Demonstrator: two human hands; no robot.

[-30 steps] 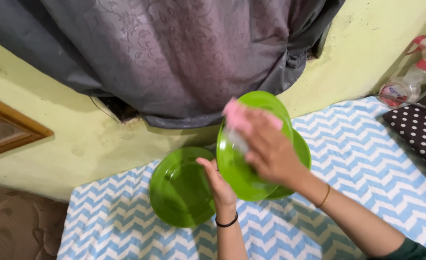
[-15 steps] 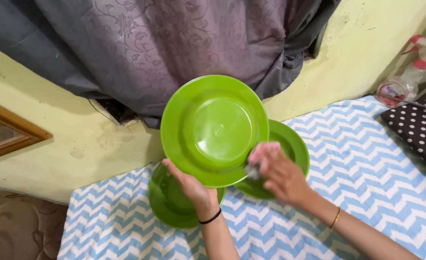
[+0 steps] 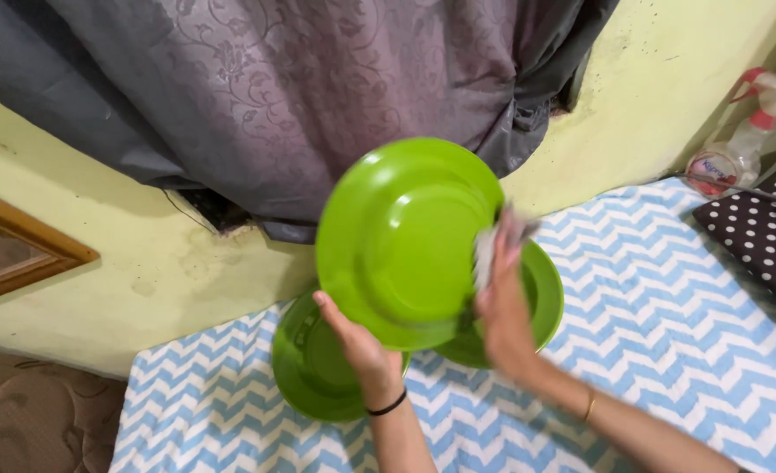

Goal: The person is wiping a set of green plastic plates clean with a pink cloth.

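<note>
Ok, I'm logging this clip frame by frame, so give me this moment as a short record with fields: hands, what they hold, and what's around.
left hand: left hand grips the lower rim of the raised green plate, tilted up
right hand: right hand presses a blurred cloth to that plate's right edge
below: two more green plates lie on the chevron cloth
background: grey curtain, yellow wall
far right: spray bottle, dotted fabric
</note>
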